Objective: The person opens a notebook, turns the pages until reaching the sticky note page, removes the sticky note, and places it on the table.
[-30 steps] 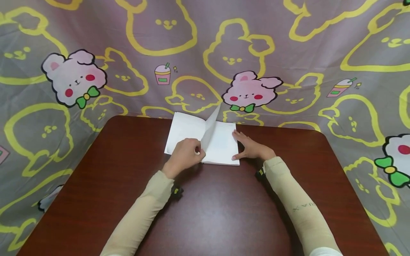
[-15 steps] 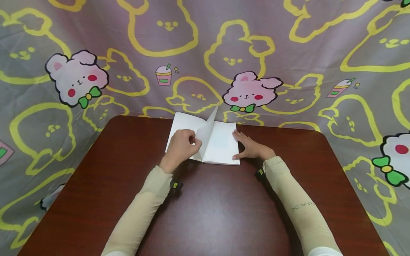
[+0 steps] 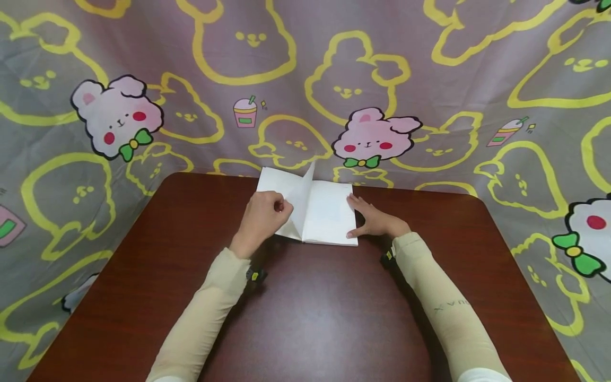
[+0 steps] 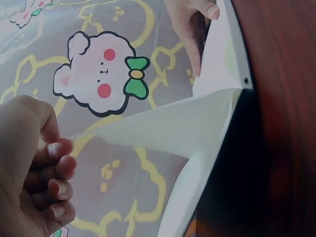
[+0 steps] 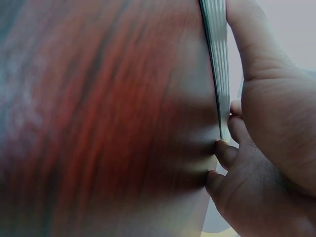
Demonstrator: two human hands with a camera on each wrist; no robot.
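An open book (image 3: 331,212) with white pages lies at the far side of the table. One page (image 3: 299,204) stands raised near the spine, leaning left. My left hand (image 3: 262,215) pinches that page's edge between thumb and forefinger; in the left wrist view the page (image 4: 163,126) stretches from the fingertips to the spine, with the other fingers curled. On the right, my right hand (image 3: 377,220) rests at the book's right edge, thumb and fingers spread. The right wrist view shows its fingers (image 5: 226,154) against the side of the page block (image 5: 217,64).
The dark reddish-brown table (image 3: 305,313) has rounded far corners. Behind it hangs a grey curtain (image 3: 286,63) printed with cartoon animals, close to the book's far edge. Black wrist cameras sit under both cuffs, one by the left cuff (image 3: 255,276).
My left hand has moved left and slightly away from me, drawing the raised page over toward the left side. The right hand has stayed at the book's right edge.
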